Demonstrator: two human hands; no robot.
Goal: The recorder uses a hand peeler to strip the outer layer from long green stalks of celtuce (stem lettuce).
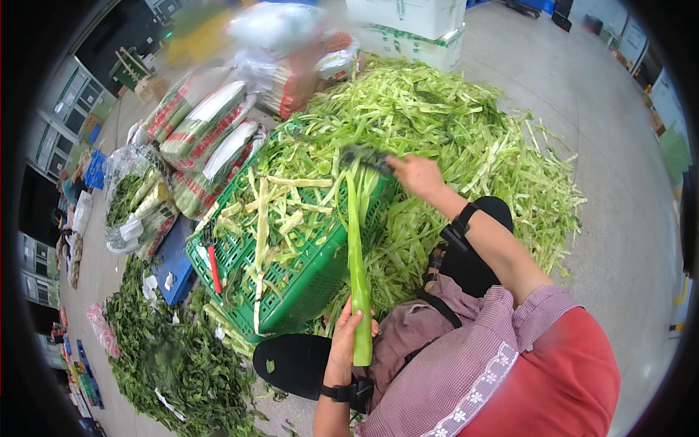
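My left hand (348,329) is wrapped round the thick lower end of a long, pale green celtuce stem (355,251), which looks peeled. The stem stands nearly upright in the picture, in front of an upturned green plastic crate (295,309). At its far, thin end is a blurred dark tuft (366,157) that looks like leaves. My right hand (416,175) is closed at the right side of this tuft; motion blur hides exactly what its fingers grip. Strips of peel (261,233) lie over the crate, beside a red-handled tool (213,268).
A large heap of green peelings (466,124) spreads beyond and right of the crate. Dark leaves (175,357) pile up at lower left. Bagged celtuce (207,127) is stacked at far left, near a blue crate (173,266). White foam boxes (408,44) stand behind.
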